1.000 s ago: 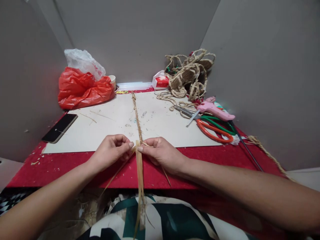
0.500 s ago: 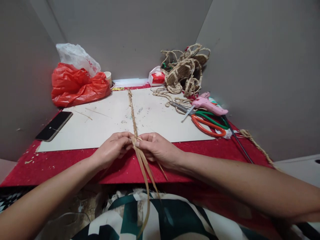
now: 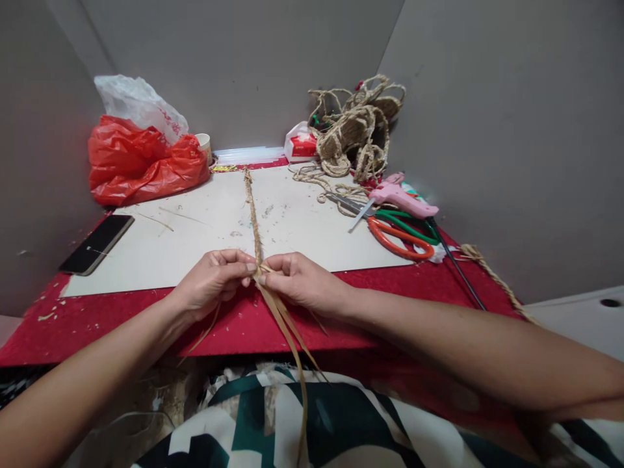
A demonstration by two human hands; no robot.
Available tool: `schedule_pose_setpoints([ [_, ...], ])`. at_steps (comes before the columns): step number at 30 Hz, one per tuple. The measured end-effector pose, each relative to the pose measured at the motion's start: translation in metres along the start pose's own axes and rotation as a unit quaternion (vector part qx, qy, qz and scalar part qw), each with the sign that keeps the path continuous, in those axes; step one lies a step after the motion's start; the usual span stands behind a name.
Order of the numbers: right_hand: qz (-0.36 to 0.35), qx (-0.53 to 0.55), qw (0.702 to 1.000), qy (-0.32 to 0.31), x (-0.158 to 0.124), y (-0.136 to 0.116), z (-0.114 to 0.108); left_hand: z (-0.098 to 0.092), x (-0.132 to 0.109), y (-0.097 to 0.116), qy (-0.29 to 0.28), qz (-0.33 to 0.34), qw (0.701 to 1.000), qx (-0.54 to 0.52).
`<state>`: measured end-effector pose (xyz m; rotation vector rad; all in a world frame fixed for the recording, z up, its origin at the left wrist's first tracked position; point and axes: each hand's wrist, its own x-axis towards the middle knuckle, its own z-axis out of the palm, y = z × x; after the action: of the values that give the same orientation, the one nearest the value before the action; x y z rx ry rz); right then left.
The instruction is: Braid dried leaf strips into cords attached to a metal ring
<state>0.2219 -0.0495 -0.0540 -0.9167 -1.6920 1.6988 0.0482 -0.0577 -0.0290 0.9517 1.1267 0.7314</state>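
A thin straw braid (image 3: 252, 214) runs from the back of the white board (image 3: 297, 227) toward me, and its near end lies between my hands. My left hand (image 3: 214, 279) pinches straw at the left of that end with thumb and index finger. Close beside it, my right hand (image 3: 292, 281) grips straw strands from the right, fingers curled. Loose flat straw strands (image 3: 292, 331) hang from the braid's end over the table edge toward my lap. A thinner strand (image 3: 205, 335) trails below my left hand, and another short tip shows below my right hand.
On the right lie scissors (image 3: 400, 240) with orange and green handles and a pink glue gun (image 3: 404, 199). Behind them is a heap of coiled straw rope (image 3: 348, 136) beside a tissue pack (image 3: 301, 144). A phone (image 3: 97, 244) and a red plastic bag (image 3: 141, 162) are on the left.
The view has shifted slightly. A thin strand now shows below my left hand, and the long hanging strand has swung to the right. Both hands still pinch at the braid's end.
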Motion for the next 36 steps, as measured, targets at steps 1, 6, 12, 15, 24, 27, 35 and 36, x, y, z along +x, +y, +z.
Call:
schedule_pose_setpoints([
  [1, -0.004, -0.010, 1.000, -0.003, 0.001, 0.001, -0.001, 0.001, 0.000, 0.000, 0.004, -0.002, 1.000, -0.005],
  [6, 0.009, -0.008, 1.000, -0.016, 0.000, -0.002, -0.002, 0.008, 0.000, -0.003, 0.026, 0.004, 0.999, -0.035],
  [12, 0.098, 0.084, 0.989, -0.070, -0.010, -0.009, -0.002, 0.005, 0.001, -0.006, 0.027, 0.003, 0.999, -0.047],
  [15, 0.137, 0.099, 0.975, -0.143, -0.020, -0.008, -0.004, 0.000, 0.000, -0.006, 0.025, 0.002, 0.999, -0.039],
  [24, 0.098, -0.042, 0.977, -0.184, -0.080, -0.031, -0.052, -0.014, -0.005, -0.009, 0.023, 0.004, 0.999, -0.044],
  [27, 0.057, 0.050, 0.995, -0.064, -0.095, -0.042, -0.069, -0.015, -0.004, -0.011, 0.027, 0.004, 0.998, -0.051],
  [35, 0.050, 0.108, 0.989, 0.086, -0.072, -0.043, -0.037, -0.007, -0.003, -0.012, 0.020, -0.011, 0.998, -0.051],
  [36, 0.056, 0.092, 0.992, 0.073, -0.067, -0.041, -0.029, -0.004, -0.002, -0.013, 0.020, -0.008, 0.999, -0.050],
])
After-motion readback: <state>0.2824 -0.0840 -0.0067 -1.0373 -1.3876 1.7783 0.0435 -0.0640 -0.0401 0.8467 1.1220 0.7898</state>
